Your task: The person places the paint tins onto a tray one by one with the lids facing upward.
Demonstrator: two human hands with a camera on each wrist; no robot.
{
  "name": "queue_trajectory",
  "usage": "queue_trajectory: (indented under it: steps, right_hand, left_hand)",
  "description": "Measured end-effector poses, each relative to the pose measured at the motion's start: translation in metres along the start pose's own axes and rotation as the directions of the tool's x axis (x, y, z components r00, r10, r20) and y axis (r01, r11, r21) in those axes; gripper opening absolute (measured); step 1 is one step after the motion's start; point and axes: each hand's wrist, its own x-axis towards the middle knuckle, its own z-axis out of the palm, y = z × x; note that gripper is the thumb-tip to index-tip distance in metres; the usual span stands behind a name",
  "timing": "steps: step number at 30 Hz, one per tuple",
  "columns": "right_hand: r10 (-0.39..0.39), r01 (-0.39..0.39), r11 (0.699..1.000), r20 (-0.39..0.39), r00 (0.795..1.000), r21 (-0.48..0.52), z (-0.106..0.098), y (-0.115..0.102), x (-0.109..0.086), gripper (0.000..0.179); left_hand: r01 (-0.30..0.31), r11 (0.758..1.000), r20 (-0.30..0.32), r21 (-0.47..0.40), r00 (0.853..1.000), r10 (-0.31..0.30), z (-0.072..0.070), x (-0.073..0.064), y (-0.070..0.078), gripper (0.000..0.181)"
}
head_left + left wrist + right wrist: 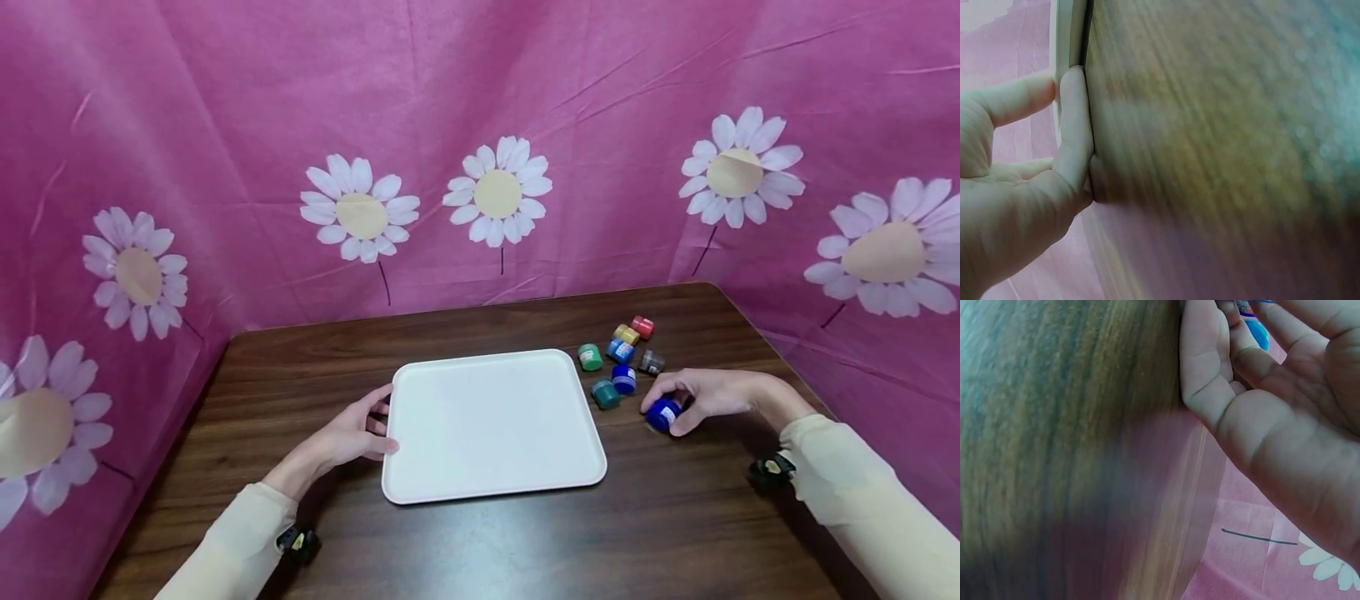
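Observation:
My left hand (348, 431) is at the left edge of a white rectangular tray (491, 425), thumb over the rim and fingers along its side. Close up in the left wrist view, the thumb and fingers (1074, 119) pinch the tray's rim (1071, 34). On the right, my right hand (705, 396) grips a dark blue paint jar (663, 414) between thumb and fingers, low over the table. In the right wrist view the curled hand (1272, 419) hides most of that jar.
Several small paint jars stand or lie right of the tray: green (590, 357), teal (605, 394), dark blue (623, 380), lighter blue (620, 350), yellow (626, 335), red (642, 327) and black (652, 362). A pink flowered curtain (450, 100) hangs behind the wooden table (480, 550).

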Motion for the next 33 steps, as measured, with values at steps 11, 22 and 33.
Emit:
queue_trajectory:
  steps: [11,22,33]
  right_hand:
    - [-0.044,0.043,0.998,-0.030,0.999,-0.040,0.000,0.000,-0.001,0.041]
    - [-0.039,0.038,0.999,-0.012,0.999,-0.039,0.001,-0.010,-0.005,0.043]
    - [-0.033,0.031,0.994,-0.021,0.999,-0.103,-0.004,-0.028,-0.012,0.045]
  left_hand:
    - [0.007,0.999,-0.003,-0.039,1.000,-0.007,-0.002,-0.005,0.000,0.095]
    - [0.006,0.999,-0.005,-0.049,1.000,-0.006,0.001,-0.005,-0.002,0.095]
    - [0.070,0.997,0.028,-0.038,0.997,-0.069,-0.004,-0.002,0.011,0.092]
